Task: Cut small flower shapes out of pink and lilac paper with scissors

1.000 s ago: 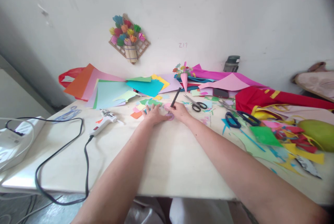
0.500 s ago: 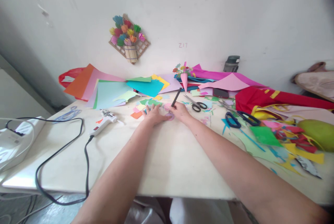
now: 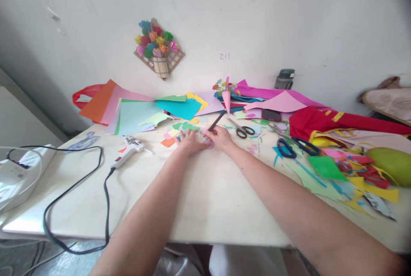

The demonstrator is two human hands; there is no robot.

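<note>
In my right hand (image 3: 221, 139) is a dark pen (image 3: 217, 120), its upper end leaning to the right and away from me. My left hand (image 3: 189, 142) lies flat on the table with fingers spread, its thumb by a small purple-pink paper piece (image 3: 209, 144). The pen's tip is hidden near that paper, between the two hands. Small coloured paper scraps (image 3: 168, 142) lie just past my left fingers. Black-handled scissors (image 3: 245, 132) rest to the right of my right hand.
At left lie a white glue gun (image 3: 126, 154) with a black cord and a power strip (image 3: 22, 181). Coloured paper sheets (image 3: 141, 115) line the back. On the right are blue-handled scissors (image 3: 287, 148), paper scraps, a green fruit (image 3: 392, 164) and a phone (image 3: 271, 115).
The pen has tipped over further to the right, and my right hand has shifted slightly with it. My left hand stays almost in place.
</note>
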